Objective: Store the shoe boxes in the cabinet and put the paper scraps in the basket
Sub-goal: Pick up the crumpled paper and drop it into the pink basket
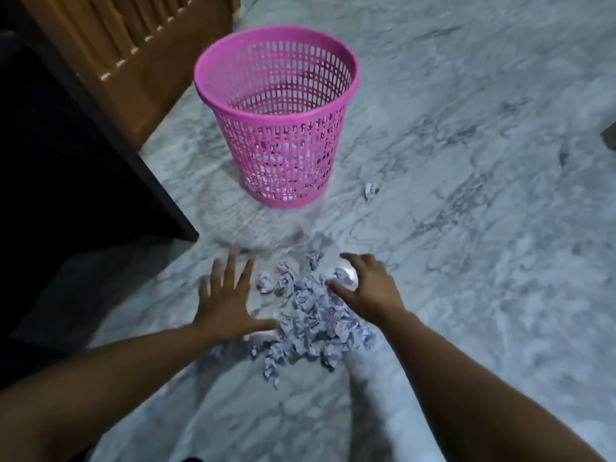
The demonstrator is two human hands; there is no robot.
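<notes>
A heap of crumpled white paper scraps with dark print (313, 315) lay on the grey-veined marble floor (466, 228), between the person's two bare hands. The left hand (226, 301) was flat and spread wide — fingers (230, 268) well apart, thumb just touching the near edge of the heap, holding nothing. The right hand (363, 288) was arched over the heap's far right side, its fingers curled and parted, fingertips on the paper — whether it gripped any scrap could not be told. One stray crumpled scrap (370, 191) lay apart, near the upright pink plastic lattice basket (276, 78), which stood beyond the heap beside a brown wooden cabinet (133, 45).
</notes>
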